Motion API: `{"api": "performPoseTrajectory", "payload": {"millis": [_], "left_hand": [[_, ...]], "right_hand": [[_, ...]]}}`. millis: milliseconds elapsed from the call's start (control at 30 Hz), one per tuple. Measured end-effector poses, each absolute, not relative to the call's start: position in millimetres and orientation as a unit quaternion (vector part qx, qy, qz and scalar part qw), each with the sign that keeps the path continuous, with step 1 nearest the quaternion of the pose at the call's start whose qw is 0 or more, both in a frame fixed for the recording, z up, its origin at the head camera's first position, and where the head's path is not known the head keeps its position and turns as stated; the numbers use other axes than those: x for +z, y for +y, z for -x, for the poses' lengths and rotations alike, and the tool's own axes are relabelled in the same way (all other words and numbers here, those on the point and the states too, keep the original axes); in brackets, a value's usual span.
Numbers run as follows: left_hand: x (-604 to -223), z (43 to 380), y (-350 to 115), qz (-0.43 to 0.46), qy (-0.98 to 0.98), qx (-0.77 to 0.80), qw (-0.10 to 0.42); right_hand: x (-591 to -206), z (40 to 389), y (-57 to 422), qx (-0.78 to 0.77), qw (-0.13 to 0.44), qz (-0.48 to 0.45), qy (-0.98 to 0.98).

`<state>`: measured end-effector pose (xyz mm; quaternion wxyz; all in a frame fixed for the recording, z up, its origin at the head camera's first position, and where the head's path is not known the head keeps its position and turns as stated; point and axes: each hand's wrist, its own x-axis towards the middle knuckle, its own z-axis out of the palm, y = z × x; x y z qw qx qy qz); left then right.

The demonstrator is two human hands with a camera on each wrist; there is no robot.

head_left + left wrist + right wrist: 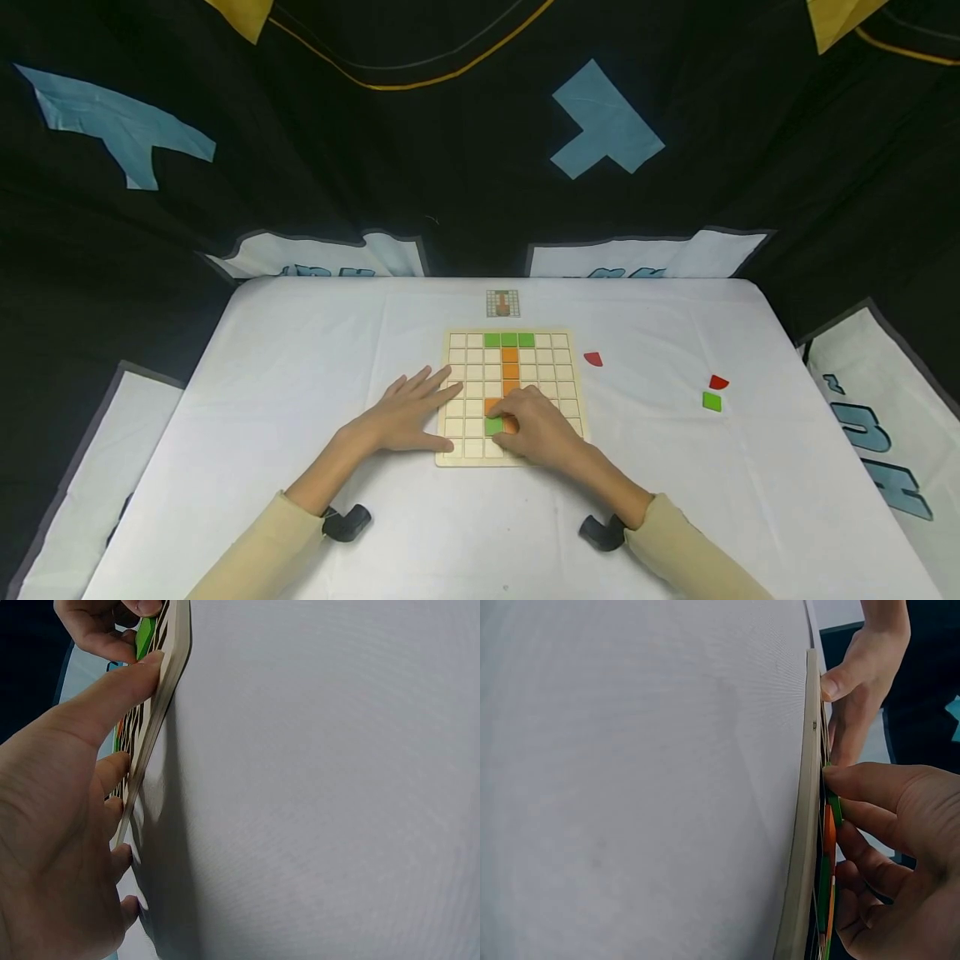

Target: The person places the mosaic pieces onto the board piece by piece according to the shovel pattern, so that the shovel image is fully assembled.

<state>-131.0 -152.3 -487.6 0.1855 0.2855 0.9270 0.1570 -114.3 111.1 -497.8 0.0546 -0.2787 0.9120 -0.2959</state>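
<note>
A pale wooden grid board [555,379] lies on the white table. Three green square tiles [509,340] fill cells in its top row, with a column of orange tiles [510,356] below them. My right hand [536,427] pinches a green tile [492,427] at a cell in the lower part of the board; in the right wrist view the tile [834,808] sits between thumb and fingers. My left hand [408,414] rests on the board's left edge with fingers spread, its thumb on the rim in the left wrist view. My right hand hides some lower cells.
A small picture card [502,303] lies beyond the board. Right of the board lies a red quarter-round piece [593,359]. Farther right are another red piece [718,382] and a green square tile [712,402]. A black curtain hangs behind the table.
</note>
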Motion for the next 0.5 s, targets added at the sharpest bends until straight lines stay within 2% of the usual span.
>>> {"api": "performPoseTrajectory", "payload": {"millis": [500], "left_hand": [[-487.2, 130.6, -151.6, -0.283, 0.928, 0.159, 0.185]], "right_hand": [[-498.3, 115.3, 109.5, -0.303, 0.045, 0.288, 0.907]]}}
